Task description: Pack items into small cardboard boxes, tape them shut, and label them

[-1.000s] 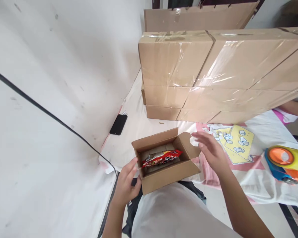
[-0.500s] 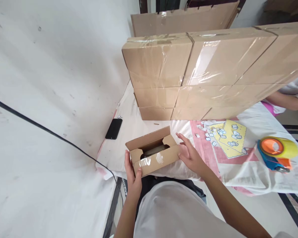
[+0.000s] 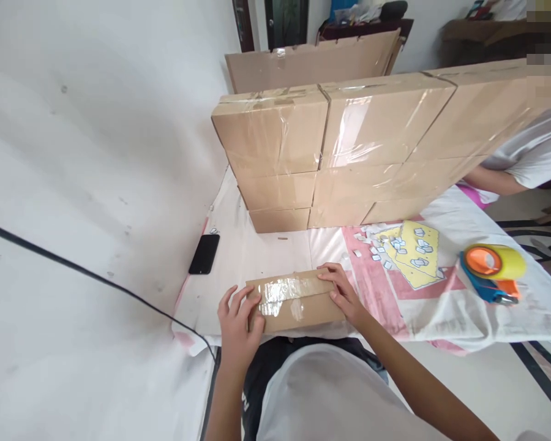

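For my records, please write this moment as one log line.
left hand: at small box, left end | right hand: at its right end | box: looks closed

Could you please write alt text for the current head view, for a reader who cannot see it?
A left hand and right hand touch opposite ends of a small cardboard box, its lid folded down, on a cloth-covered table. Taped cardboard boxes stand beyond; a dark phone lies left and a tape dispenser right.

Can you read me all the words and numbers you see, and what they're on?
None that I can read.
Trousers: small white marks, maybe letters, too small and blurred to read.
Small box, stacked boxes, phone, tape roll: no readable writing.
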`<move>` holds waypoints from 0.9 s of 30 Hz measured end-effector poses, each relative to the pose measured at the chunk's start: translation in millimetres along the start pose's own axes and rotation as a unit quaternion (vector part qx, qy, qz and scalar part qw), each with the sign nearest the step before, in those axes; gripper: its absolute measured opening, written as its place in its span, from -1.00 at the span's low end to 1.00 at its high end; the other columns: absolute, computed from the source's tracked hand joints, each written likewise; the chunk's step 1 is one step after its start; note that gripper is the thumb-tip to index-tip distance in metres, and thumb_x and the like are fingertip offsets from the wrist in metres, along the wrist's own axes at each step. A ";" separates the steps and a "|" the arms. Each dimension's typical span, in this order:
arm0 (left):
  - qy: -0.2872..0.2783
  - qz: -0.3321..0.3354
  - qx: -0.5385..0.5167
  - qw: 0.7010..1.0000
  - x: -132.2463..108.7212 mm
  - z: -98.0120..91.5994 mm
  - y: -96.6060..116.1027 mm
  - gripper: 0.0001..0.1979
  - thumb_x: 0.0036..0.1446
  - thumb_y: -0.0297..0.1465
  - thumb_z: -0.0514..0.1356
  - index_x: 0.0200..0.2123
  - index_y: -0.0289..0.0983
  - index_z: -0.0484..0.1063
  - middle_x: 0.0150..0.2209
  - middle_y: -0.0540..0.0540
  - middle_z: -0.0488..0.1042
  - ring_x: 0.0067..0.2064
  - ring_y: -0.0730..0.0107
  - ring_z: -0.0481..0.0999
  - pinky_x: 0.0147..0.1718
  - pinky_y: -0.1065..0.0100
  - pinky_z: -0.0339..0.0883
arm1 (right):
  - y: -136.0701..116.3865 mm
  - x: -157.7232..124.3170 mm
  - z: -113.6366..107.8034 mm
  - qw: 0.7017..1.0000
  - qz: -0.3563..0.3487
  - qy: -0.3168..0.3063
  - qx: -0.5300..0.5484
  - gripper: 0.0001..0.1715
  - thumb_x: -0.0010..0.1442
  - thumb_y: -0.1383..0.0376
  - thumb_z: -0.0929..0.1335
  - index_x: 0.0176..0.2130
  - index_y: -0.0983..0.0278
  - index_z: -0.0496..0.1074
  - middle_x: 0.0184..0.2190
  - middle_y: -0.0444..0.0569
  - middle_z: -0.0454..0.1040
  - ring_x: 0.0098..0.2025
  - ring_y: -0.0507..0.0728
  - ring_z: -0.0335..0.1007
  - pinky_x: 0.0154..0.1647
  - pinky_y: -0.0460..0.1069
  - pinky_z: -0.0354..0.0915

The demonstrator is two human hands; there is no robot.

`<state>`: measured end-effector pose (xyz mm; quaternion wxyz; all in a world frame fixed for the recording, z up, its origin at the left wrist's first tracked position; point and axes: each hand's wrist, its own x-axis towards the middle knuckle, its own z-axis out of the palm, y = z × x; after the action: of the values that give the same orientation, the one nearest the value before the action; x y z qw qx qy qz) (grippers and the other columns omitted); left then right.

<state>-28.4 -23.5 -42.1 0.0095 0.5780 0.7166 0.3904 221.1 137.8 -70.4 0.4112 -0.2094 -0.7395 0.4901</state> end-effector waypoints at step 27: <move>-0.034 0.294 0.161 0.942 4.4 39.0 -12.3 -0.22 0.21 -0.18 0.13 0.45 -0.12 -0.03 0.27 -0.12 0.42 0.31 -0.09 0.28 0.34 -0.09 -0.09 | 3.0 -3.4 29.2 0.981 0.012 0.139 0.139 -0.58 0.27 0.17 0.29 0.07 0.11 0.51 0.06 0.03 0.44 0.16 0.30 0.31 0.24 0.20 0.10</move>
<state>-21.8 1.3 -74.2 -0.1740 0.7695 0.5676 0.2355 199.1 120.6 -79.8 0.5289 -0.2250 -0.5978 0.5589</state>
